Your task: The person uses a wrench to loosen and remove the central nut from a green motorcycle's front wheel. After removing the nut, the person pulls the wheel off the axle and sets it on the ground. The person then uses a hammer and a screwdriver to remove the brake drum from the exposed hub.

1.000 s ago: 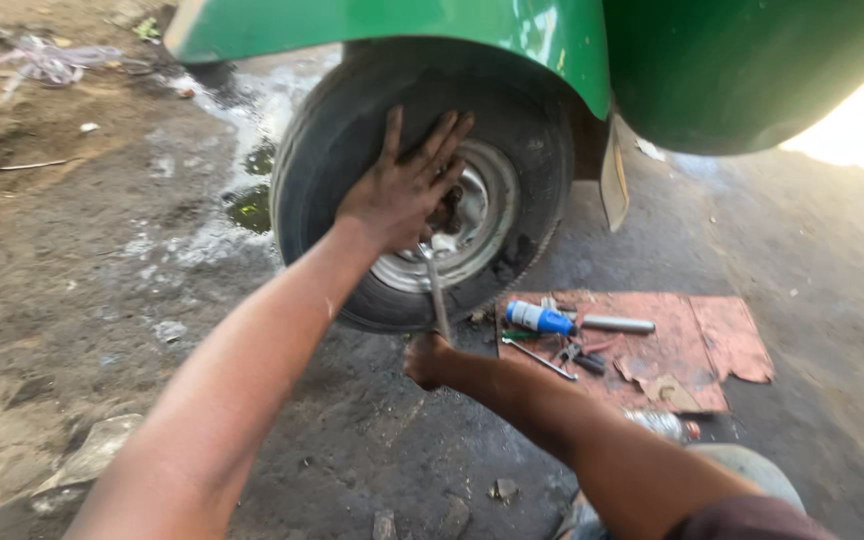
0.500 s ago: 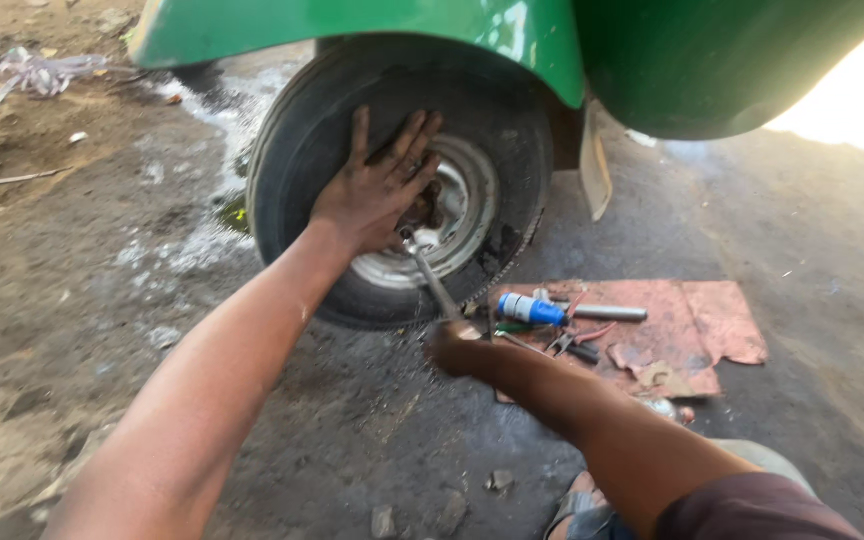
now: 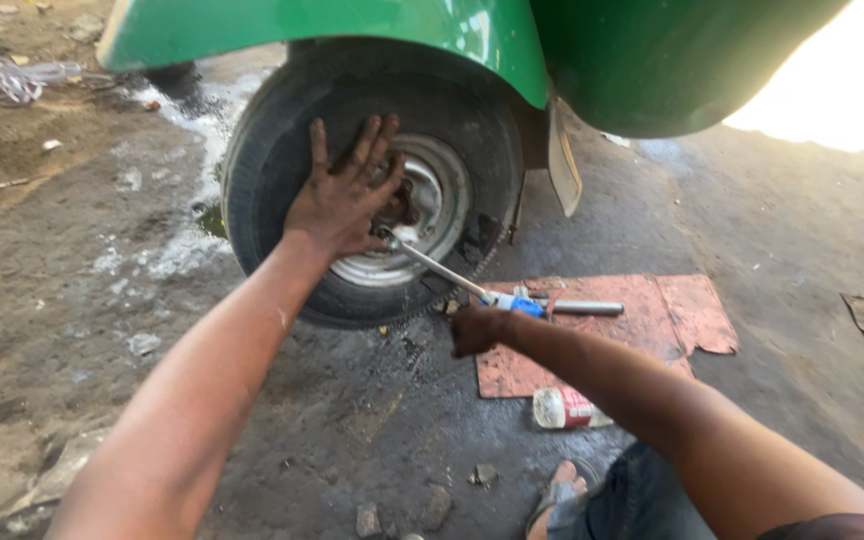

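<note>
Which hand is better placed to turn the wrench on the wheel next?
The right hand, probably. It already grips the far end of the wrench, whose head sits at the hub of the wheel. The left hand lies flat on the tyre with fingers spread, bracing, and holds nothing.

Left hand (image 3: 337,200): flat, fingers (image 3: 364,148) spread wide, pressed on the wheel (image 3: 452,130), arm outstretched.
Right hand (image 3: 477,330): fisted closed, low right of the wheel, forearm extended.
</note>
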